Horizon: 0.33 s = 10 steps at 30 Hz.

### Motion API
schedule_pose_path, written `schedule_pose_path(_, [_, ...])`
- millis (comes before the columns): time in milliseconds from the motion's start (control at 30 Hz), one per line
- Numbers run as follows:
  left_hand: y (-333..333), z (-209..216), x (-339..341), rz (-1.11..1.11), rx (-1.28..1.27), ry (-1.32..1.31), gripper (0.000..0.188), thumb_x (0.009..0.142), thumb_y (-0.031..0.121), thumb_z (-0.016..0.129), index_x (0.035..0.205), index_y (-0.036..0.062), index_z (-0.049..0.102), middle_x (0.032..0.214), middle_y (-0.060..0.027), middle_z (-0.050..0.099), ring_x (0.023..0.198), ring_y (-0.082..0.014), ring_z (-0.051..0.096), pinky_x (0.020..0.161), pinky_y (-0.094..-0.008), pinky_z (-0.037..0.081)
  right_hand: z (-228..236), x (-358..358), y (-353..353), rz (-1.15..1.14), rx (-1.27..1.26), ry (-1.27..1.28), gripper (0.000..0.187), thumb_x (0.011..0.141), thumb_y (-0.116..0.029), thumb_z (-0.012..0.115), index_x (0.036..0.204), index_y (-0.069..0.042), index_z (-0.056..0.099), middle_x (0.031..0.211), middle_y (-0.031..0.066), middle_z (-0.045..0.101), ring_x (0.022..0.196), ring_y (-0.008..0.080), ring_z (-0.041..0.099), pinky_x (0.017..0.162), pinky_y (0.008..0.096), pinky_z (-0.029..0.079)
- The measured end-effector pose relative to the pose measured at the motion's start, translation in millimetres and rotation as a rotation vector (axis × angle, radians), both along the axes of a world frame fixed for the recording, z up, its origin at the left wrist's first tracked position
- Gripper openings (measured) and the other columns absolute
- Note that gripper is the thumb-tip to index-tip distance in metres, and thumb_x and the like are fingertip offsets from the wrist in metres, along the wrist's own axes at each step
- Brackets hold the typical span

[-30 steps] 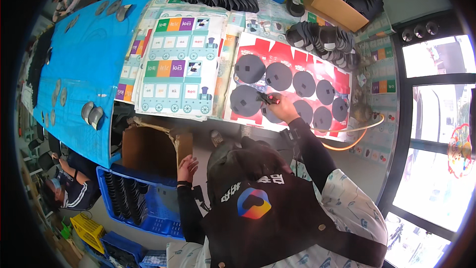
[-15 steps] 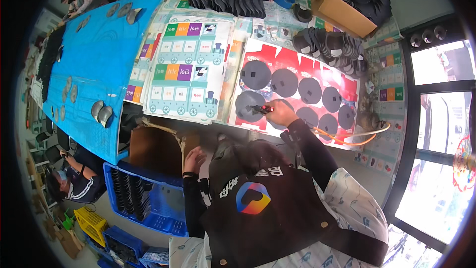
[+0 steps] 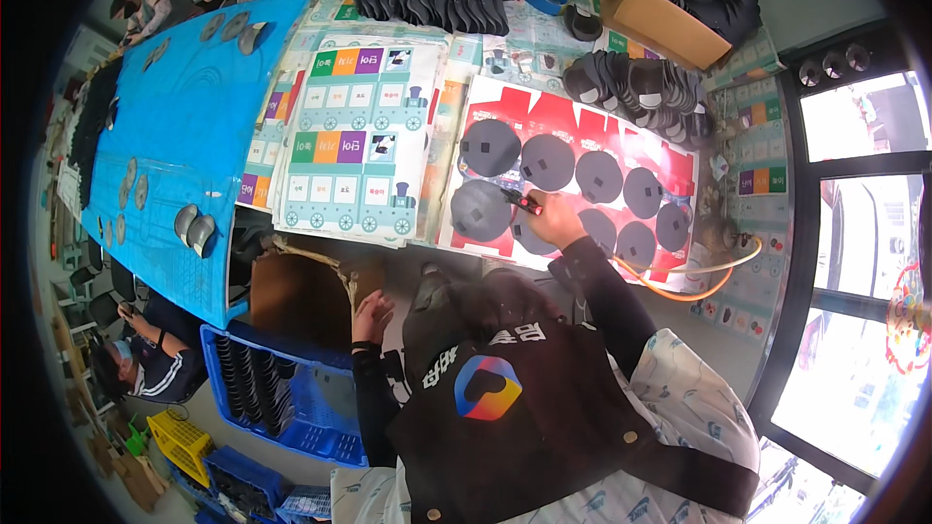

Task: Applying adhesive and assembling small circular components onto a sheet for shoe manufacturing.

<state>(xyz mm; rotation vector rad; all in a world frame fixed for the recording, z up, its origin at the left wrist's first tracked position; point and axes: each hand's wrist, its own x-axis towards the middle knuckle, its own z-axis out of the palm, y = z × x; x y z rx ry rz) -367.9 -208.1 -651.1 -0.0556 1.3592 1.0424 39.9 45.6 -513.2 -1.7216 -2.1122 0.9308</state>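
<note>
My right hand (image 3: 556,222) is closed round a small black-and-red hand tool (image 3: 523,201), whose exact kind I cannot make out. The tool's dark tip reaches over the right edge of a grey disc (image 3: 478,212) at the near left of a red and white printed sheet (image 3: 520,100). More round dark discs (image 3: 549,163) lie in two rows on this sheet, most with a small black square on them. My right hand partly covers one disc. Beside the table's near edge, my left hand (image 3: 372,316) is raised with its fingers loosely bent and nothing in it.
Stacked printed sheets (image 3: 340,180) lie left of the discs. Curved black pieces (image 3: 427,2) stand in rows behind, near a cardboard box (image 3: 641,15). An orange hose (image 3: 714,294) loops at the right. A blue table (image 3: 175,165) and blue crate (image 3: 325,369) stand left; other people sit beyond.
The tool tip has moved off the middle of the near-left disc to its right edge, showing the small square there. My left hand's fingers have bent slightly. The view has shifted a little.
</note>
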Motion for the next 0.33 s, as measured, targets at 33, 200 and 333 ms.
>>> schedule_pose_path(33, [0,1,1,0.008,-0.001,0.002,0.023,0.100,0.030,0.063,0.117,0.0156,0.063,0.094,0.0040,0.065,0.096,-0.0170,0.066,0.080,-0.0296,0.048,1,5,-3,0.005,0.007,-0.060,0.016,0.083,-0.018,0.064,0.087,-0.003,0.067,0.084,0.0248,0.066,0.084,0.0464,0.064,0.071,0.0543,0.050])
schedule_pose_path(200, [0,2,0,0.004,-0.003,-0.003,0.020,0.099,0.030,0.065,0.114,0.0162,0.063,0.092,0.0047,0.062,0.096,-0.0163,0.066,0.078,-0.0294,0.048,-16,11,-19,0.049,0.015,0.071,0.017,0.084,-0.019,0.063,0.088,-0.003,0.068,0.083,0.0251,0.066,0.085,0.0469,0.064,0.072,0.0541,0.049])
schedule_pose_path(333, [-2,0,-3,0.007,0.004,-0.002,0.021,0.099,0.029,0.066,0.115,0.0157,0.062,0.092,0.0037,0.062,0.095,-0.0164,0.066,0.078,-0.0310,0.049,-5,-3,-12,-0.004,-0.011,0.045,0.022,0.082,-0.019,0.061,0.094,-0.003,0.071,0.086,0.0269,0.066,0.088,0.0469,0.064,0.075,0.0534,0.048])
